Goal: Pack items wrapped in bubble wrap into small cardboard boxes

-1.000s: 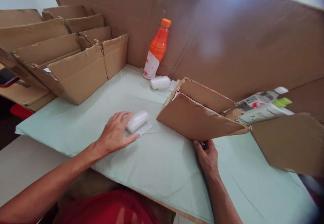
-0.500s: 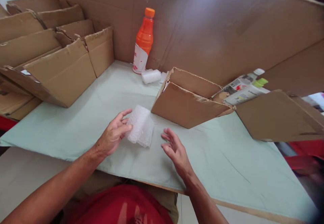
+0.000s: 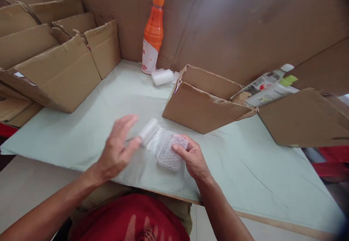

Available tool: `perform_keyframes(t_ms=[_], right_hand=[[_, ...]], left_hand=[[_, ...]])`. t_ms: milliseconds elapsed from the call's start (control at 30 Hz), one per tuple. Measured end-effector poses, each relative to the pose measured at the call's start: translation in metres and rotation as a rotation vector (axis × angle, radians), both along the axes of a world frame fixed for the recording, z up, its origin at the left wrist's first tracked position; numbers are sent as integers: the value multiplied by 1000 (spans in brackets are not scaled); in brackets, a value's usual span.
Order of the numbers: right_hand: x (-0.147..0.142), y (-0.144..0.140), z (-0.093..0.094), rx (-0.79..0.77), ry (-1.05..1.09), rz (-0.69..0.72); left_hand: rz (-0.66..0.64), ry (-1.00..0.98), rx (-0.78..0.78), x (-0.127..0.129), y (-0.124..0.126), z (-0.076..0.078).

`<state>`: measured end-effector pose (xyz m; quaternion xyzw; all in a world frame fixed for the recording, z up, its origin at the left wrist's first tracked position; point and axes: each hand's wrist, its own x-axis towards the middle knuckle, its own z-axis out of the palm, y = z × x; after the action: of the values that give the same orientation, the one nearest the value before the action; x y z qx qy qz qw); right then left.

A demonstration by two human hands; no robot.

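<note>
Both forearms (image 3: 219, 203) slant inward; the right grip (image 3: 188, 147) pinches bubble wrap (image 3: 167, 153) over the surface (image 3: 234, 168), the blurred left grip (image 3: 133, 132) spread beside its rolled end. The orange bottle's (image 3: 153, 32) label (image 3: 149, 56) is unreadable.

Left hand (image 3: 116, 153) blurred; cardboard compartments (image 3: 58, 73) (far left) cut off by the edge

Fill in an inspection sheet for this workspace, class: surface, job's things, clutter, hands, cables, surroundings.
Surface: pale green sheet, creased.
Job's things: bubble wrap, partly unrolled, rolled end on the left.
Clutter: orange bottle standing, white roll near its base; open cardboard box; white bottle and clear bottle at its right end; cardboard bins on the left.
Hands: right hand grips the flat part; left hand open, blurred, by the rolled end, contact unclear.
Cables: nothing seen.
Surroundings: cardboard wall behind; pale floor below.
</note>
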<state>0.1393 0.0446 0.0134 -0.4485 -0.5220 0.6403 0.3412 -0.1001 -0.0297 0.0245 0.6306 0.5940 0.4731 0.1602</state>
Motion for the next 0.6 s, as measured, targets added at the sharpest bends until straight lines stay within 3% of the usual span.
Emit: perform_keyframes(t_ms=[100, 167, 300, 433, 600], right_hand=[[6, -1, 4, 119, -113, 83], [18, 1, 2, 207, -227, 66], [54, 3, -10, 252, -437, -67], [71, -2, -19, 232, -493, -69], [69, -7, -17, 264, -514, -69]], left_hand=[[-343, 394, 161, 34, 6, -2], [-390, 583, 106, 43, 17, -15], [-154, 759, -116, 16, 31, -41], [6, 730, -62, -18, 28, -46], [149, 556, -111, -34, 30, -53]])
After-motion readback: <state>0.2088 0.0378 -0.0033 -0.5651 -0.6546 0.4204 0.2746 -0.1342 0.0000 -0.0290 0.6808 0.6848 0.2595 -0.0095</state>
